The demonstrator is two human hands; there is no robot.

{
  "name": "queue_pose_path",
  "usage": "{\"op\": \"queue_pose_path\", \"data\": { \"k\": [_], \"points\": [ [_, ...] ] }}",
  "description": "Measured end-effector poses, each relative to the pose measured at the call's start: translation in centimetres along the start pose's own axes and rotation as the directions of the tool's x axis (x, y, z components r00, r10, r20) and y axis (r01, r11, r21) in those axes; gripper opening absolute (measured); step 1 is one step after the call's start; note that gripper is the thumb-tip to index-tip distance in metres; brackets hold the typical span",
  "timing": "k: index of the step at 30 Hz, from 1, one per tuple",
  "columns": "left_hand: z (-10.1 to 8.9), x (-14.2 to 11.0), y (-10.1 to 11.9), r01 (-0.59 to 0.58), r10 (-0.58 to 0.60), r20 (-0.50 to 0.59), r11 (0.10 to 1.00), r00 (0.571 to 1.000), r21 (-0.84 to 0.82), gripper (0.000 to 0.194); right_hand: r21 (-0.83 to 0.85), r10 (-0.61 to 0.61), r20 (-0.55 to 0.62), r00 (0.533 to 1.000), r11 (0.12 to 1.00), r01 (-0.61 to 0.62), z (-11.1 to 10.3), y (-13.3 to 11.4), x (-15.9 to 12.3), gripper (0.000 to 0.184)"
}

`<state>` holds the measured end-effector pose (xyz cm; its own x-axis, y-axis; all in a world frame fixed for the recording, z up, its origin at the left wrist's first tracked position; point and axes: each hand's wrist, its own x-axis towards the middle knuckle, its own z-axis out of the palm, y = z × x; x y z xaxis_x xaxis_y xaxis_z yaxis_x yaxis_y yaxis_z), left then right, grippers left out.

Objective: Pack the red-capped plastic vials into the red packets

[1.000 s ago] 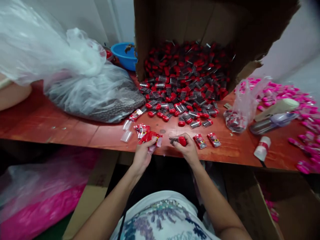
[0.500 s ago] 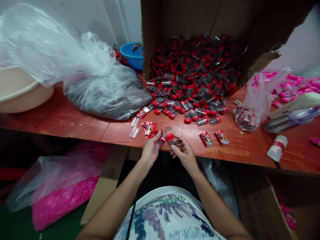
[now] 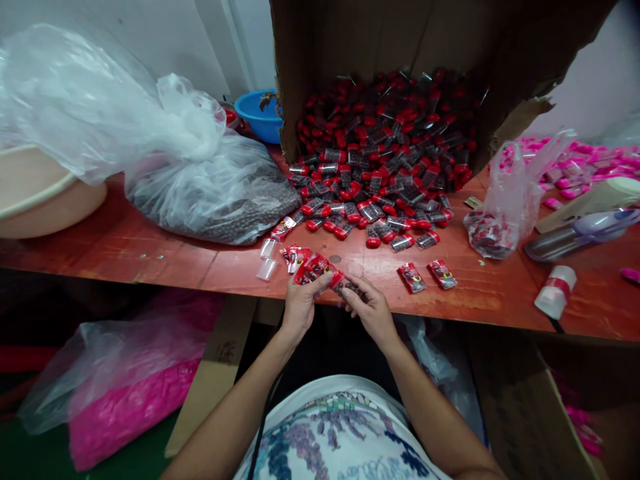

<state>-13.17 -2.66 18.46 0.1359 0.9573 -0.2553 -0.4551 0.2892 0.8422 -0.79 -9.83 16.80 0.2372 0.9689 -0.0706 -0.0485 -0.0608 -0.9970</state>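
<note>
Head view: red-capped containers (image 3: 385,160) spill from a cardboard box (image 3: 370,40) onto the counter (image 3: 225,267)
Left hand (image 3: 299,308): pinches red printed sachets (image 3: 316,267)
Right hand (image 3: 371,310): grips a bead-filled container (image 3: 346,289) just beside the sachets

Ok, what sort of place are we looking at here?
Probably a packing workshop: a cardboard box full of red-capped containers, a plastic bag of dark beads, and red packets on the bench.

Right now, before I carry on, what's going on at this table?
A person's left hand holds red printed wrappers; the right hand holds a small container of dark beads up close to them. Two red packets lie to the right on the table. Behind, red-capped containers spill from a cardboard box.
</note>
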Motion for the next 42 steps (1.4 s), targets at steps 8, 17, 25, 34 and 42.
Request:
{"op": "queue_pose_path", "data": {
  "k": [8,17,25,34,42],
  "points": [
    [0.1,-0.5,0.9,0.057,-0.068,0.122,0.994,0.990,0.094,0.046,0.157,0.101,0.045,0.994,0.982,-0.107,-0.4,0.0,0.0,0.037],
    [-0.2,-0.5,1.1,0.052,-0.074,0.196,0.992,0.978,0.113,0.028,-0.093,-0.114,0.025,0.993,0.989,0.116,-0.2,-0.1,-0.5,0.041],
    [0.4,-1.0,1.1,0.090,-0.100,0.144,0.993,0.985,0.073,0.033,0.008,-0.106,-0.096,0.990,0.994,0.107,0.7,0.2,-0.6,0.033],
    [0.7,-2.0,-0.2,0.069,-0.077,0.069,0.992,0.995,0.101,0.022,0.130,-0.012,-0.227,0.974,0.991,0.043,2.0,1.3,-1.5,0.026],
    [1.1,-2.0,-0.8,0.160,-0.164,0.099,0.986,0.981,0.052,0.022,-0.114,-0.183,-0.196,0.963,0.980,0.163,0.7,0.9,-1.2,0.030]
  ]
}}
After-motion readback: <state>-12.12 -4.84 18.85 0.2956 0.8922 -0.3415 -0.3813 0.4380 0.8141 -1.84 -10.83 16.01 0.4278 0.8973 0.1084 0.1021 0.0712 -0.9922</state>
